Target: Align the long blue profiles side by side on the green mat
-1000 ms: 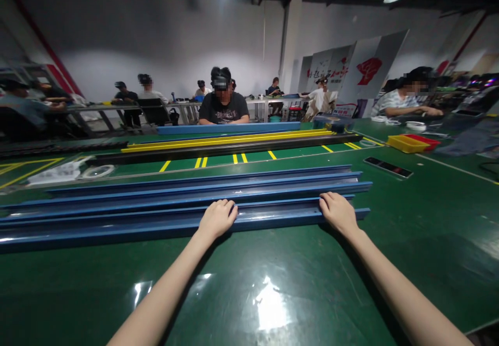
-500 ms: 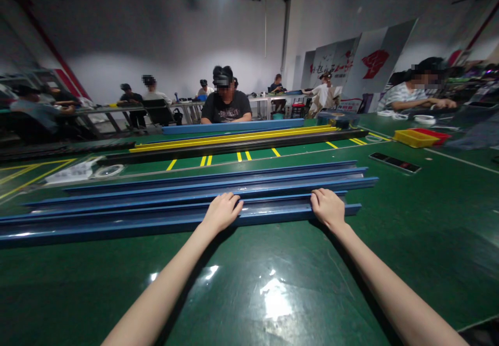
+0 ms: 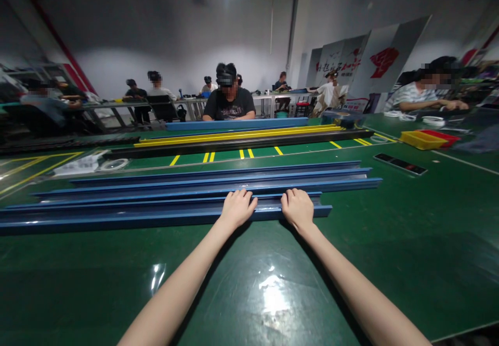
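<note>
Long blue channel-shaped rails lie across the green table (image 3: 249, 273). My left hand (image 3: 238, 208) grips the near edge of the nearest blue rail (image 3: 156, 213), its fingers curled over the side. To its right, my right hand (image 3: 297, 208) holds the same rail close to its right end, which sticks out past the hand. Just behind, touching or nearly touching it, are more blue rails (image 3: 335, 183), whose right ends reach farther right. Both palms and the fingertips inside the channel are partly hidden.
Farther back lie yellow rails (image 3: 241, 136), a black rail (image 3: 257, 142) and a light blue rail (image 3: 237, 124). A phone (image 3: 401, 163) and a yellow tray (image 3: 423, 139) are at right. White tape (image 3: 114, 164) sits at left. Several people sit around.
The nearest blue rail has slid left. My right hand has moved left with it, and my left hand is slightly farther right, so the hands are closer together.
</note>
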Demonstrator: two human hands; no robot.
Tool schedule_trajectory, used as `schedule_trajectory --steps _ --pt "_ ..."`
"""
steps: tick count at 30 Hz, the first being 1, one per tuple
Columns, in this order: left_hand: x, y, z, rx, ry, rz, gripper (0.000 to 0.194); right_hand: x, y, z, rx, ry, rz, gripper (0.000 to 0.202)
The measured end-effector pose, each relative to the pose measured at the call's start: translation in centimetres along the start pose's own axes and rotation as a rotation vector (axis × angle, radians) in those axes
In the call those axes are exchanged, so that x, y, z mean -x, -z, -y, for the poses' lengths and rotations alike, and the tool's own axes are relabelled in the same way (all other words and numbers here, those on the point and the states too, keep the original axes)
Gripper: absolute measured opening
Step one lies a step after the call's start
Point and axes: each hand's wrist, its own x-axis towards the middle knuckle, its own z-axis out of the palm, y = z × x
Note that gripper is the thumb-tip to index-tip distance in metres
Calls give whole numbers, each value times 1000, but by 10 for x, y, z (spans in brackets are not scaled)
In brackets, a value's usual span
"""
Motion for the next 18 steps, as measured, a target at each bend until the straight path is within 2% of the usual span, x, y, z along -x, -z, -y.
schedule_trajectory --steps 9,14,18 --pt "8 -12 18 -46 26 -35 37 -4 -2 16 -22 1 15 37" --pt "10 -15 17 -36 32 -59 37 -4 0 12 -30 36 76 39" --pt "12 -15 18 22 25 -50 39 -4 7 2 -153 152 134 38"
